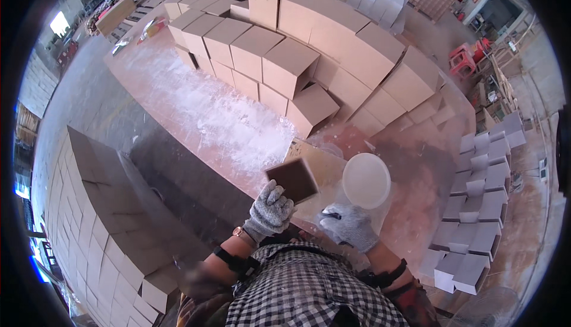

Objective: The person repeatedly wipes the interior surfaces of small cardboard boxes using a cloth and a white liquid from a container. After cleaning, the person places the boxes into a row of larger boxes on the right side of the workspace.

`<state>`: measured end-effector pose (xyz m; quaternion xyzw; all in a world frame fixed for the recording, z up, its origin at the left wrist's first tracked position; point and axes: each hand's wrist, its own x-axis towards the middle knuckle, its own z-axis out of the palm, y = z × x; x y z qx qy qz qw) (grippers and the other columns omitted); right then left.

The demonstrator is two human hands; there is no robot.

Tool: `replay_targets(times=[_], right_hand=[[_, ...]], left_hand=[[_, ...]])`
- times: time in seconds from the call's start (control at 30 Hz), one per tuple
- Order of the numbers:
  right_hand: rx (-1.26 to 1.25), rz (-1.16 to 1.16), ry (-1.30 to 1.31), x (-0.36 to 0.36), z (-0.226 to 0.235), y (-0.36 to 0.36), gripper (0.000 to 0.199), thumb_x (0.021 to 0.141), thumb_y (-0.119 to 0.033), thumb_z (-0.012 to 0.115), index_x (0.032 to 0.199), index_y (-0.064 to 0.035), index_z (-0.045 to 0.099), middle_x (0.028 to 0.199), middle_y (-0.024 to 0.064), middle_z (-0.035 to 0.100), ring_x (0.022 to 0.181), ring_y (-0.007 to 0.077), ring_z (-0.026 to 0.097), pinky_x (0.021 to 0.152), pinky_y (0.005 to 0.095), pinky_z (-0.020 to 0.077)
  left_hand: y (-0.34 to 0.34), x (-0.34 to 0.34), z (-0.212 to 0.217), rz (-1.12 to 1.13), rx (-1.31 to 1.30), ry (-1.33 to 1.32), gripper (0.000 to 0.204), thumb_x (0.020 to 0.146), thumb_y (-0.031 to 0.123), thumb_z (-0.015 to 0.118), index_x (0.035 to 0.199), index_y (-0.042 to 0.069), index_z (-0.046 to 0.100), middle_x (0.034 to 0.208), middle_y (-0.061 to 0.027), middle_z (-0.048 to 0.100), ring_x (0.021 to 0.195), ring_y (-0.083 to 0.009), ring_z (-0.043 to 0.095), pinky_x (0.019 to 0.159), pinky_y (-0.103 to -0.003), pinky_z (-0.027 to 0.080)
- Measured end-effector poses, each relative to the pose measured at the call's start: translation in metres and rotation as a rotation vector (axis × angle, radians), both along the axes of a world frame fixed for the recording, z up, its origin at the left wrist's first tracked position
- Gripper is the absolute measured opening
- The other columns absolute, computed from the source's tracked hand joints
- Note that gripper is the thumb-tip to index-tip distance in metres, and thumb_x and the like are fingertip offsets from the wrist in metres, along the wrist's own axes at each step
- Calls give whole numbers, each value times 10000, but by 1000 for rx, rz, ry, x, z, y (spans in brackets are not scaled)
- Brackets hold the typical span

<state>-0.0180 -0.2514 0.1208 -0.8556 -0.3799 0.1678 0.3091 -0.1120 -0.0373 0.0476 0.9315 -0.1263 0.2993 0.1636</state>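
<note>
My left hand (269, 209), in a grey knitted glove, is closed on the near left edge of a square brown box (292, 181). The box's open, dark inside faces up. My right hand (350, 226), gloved alike, is curled over the table to the right. A small dark bit shows by its fingers, too little to name. Just beyond the right hand stands a round white tub (366, 181), pale inside. Below both hands lies a tan board (315, 159), partly covered by the box and the right hand.
Stacked brown boxes (285, 59) fill the far side of the reddish table (178, 113), which is dusted with white powder. Another wall of boxes (89, 226) rises at my left. Rows of grey-white boxes (476, 208) stand at right, with red stools (464, 59) farther back.
</note>
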Motion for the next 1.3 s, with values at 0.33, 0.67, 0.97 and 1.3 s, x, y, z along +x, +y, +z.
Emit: replay_targets(times=[0.33, 0.67, 0.97, 1.3], right_hand=[[8, -176, -174, 47, -1, -1, 204, 803, -276, 681, 818, -73, 666, 798, 131, 664, 730, 328, 637, 670, 407, 509], [-308, -168, -213, 49, -5, 74, 194, 852, -275, 567, 852, -90, 624, 788, 160, 645, 710, 350, 637, 656, 472, 512], [6, -61, 41, -6, 10, 55, 195, 832, -283, 616, 828, -89, 636, 809, 150, 637, 755, 344, 633, 667, 434, 507], [-112, -186, -54, 75, 0, 57, 201, 804, -310, 644, 835, -112, 641, 834, 121, 637, 795, 332, 633, 704, 445, 498]], left_hand=[[-8, 1, 17, -29, -52, 133, 493, 664, 323, 744, 1038, 29, 614, 989, -121, 600, 1039, -338, 532, 976, -501, 398], [36, 1, 2, -128, 58, 135, 289, 667, 216, 661, 917, 79, 620, 771, -36, 545, 767, -236, 543, 884, -437, 451], [30, 0, -1, -112, 42, 259, 365, 605, 247, 682, 916, 62, 636, 828, -54, 582, 836, -267, 568, 983, -486, 405], [-19, 12, -9, -87, -18, 175, 185, 705, 218, 641, 807, 70, 595, 645, -56, 511, 671, -253, 560, 972, -481, 397]])
